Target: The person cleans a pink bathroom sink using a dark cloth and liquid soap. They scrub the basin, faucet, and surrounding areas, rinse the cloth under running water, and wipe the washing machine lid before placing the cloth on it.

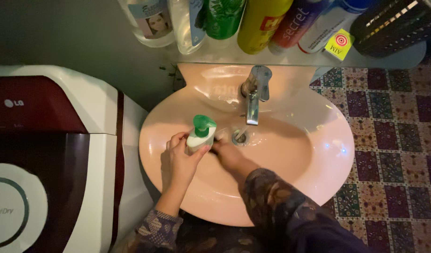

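Soap bottle (200,135), smooth plastic with green pump, stands upright over the pink glazed sink (314,154). Left hand (180,159) grips it. Right hand (227,153) sits beside it, fingers loose, empty.

A big white and dark red washing machine (51,154) stands just beside the left edge of the pink sink (309,154). A shiny tap (254,93) sits at the back edge of the sink. A shelf (403,58) above holds a yellow can (261,21), a green bottle (223,18) and a dark basket (396,23). The floor (393,140) on the right has colored square tiles.
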